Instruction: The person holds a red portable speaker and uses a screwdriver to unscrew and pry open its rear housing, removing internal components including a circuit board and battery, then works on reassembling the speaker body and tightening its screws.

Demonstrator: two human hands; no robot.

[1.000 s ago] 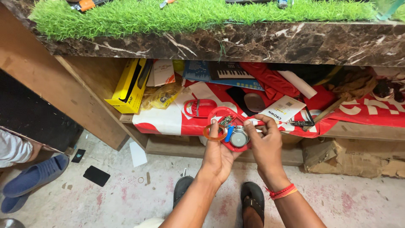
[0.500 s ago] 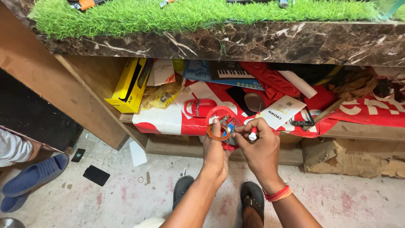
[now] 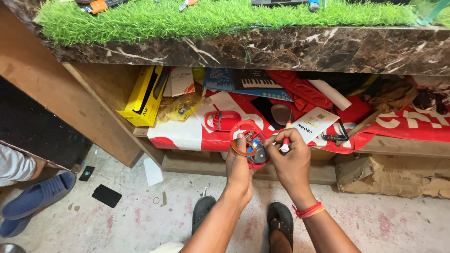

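Observation:
My left hand (image 3: pixel 239 161) grips a small round red device (image 3: pixel 248 143) with an orange ring, wires and a grey round part showing inside. My right hand (image 3: pixel 290 157) pinches a small screwdriver (image 3: pixel 285 137) with a red and white handle, held upright just right of the device. Both hands are raised in front of a low shelf (image 3: pixel 300 171) under a dark marble counter (image 3: pixel 281 47). A red band (image 3: pixel 307 210) circles my right wrist.
The shelf holds a yellow box (image 3: pixel 143 96), a red and white sheet (image 3: pixel 197 131), a red casing (image 3: pixel 224 120), a toy keyboard box (image 3: pixel 251 82) and a white card (image 3: pixel 315 124). Artificial grass (image 3: pixel 225 14) covers the counter top. Another person's blue shoe (image 3: pixel 33 204) is at the left. My sandalled feet (image 3: pixel 281 225) stand below.
My hands have drawn closer together. The right hand has turned the screwdriver upright beside the device, and the grey round part is now more covered by my fingers.

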